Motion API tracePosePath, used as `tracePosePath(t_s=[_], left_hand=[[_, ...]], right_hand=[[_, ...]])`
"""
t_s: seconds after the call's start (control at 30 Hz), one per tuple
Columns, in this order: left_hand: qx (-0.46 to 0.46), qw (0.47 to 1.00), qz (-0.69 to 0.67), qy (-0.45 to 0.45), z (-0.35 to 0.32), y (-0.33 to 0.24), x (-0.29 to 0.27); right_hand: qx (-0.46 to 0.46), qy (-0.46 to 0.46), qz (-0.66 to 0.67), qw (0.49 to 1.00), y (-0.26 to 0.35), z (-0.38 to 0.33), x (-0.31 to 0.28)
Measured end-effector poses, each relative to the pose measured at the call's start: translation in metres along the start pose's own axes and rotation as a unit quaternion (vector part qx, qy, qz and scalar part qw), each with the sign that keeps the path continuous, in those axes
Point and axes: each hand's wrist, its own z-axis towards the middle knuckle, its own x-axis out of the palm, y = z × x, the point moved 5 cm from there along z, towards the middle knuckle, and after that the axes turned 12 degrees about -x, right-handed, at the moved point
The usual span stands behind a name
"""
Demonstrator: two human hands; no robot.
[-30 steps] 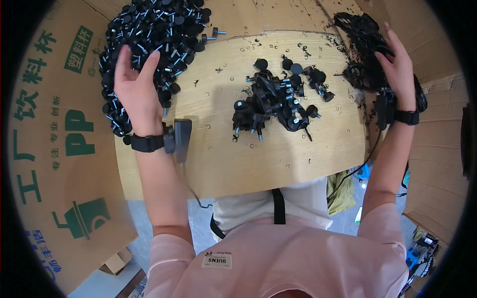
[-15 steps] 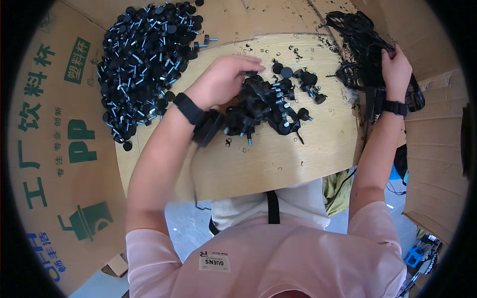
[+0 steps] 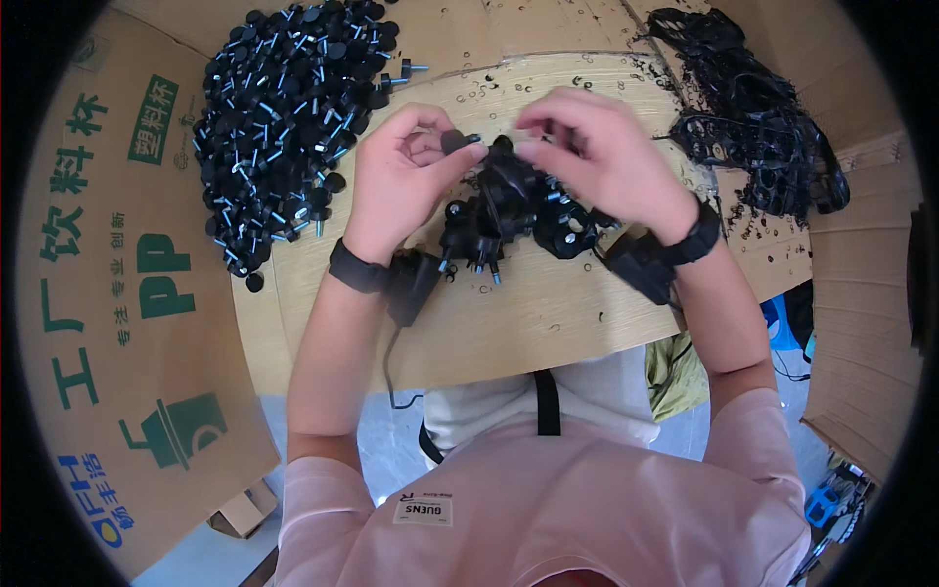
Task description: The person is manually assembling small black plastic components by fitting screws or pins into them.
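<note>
My left hand (image 3: 403, 181) is closed, pinching a black screw-in foot (image 3: 454, 142) by its round head; its short metal stud points right. Just across from it, my right hand (image 3: 614, 161) has its thumb and bent fingers apart, somewhat blurred, and I see nothing held in them. Both hands hover over a middle heap of black moulded parts (image 3: 509, 201), where similar feet are clustered with studs sticking out. My right hand covers some of that heap.
A big pile of loose black screw-in feet (image 3: 279, 127) lies at the far left. Tangled black rubber scrap (image 3: 753, 108) fills the far right. Small black rings and bits litter the wooden board (image 3: 489, 333). Cardboard walls (image 3: 147, 293) stand on both sides.
My right hand has left the black scrap at the far right and come to the middle heap. My left hand has moved slightly left, lifting a foot from the heap.
</note>
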Motion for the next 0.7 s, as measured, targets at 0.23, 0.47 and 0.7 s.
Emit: tracePosePath(t_s=[0.23,0.47,0.7], left_hand=[[0.131,0.962,-0.236,0.045,-0.023,-0.009,0.0],[0.144,0.961,-0.217,0.091,-0.041,-0.003,0.004],[0.301,0.952,-0.048,0.041,-0.046,-0.009,0.008]], right_hand=[[-0.011,-0.07,0.176,0.982,0.014,0.008,0.033],[-0.085,-0.06,0.095,0.99,0.029,-0.001,0.031],[0.086,-0.073,0.244,0.963,0.017,-0.016,0.038]])
